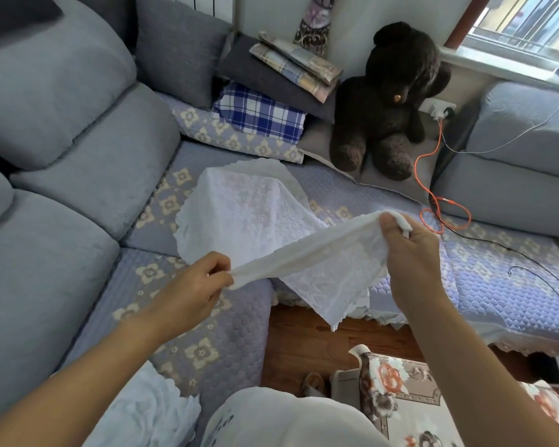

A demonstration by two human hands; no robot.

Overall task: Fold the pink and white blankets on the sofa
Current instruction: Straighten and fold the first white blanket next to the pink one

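Note:
A white lace blanket (255, 214) lies spread over the sofa seat (162, 317), one end draped over something that lifts it into a hump. Its near edge is gathered and stretched tight in the air between my two hands. My left hand (197, 285) pinches one end of that edge, and my right hand (407, 250) grips the other end higher up. A corner of the blanket hangs down past the seat front toward the wooden floor. More white fabric (149, 411) lies bunched at the bottom left by my knee. No pink blanket is clearly visible.
A dark teddy bear (391, 101) sits in the sofa corner. Beside it are stacked folded cloths, among them a blue checked one (259, 111). An orange cable (439, 201) and a black cable trail over the right seat. A floral rug (397, 395) covers the floor.

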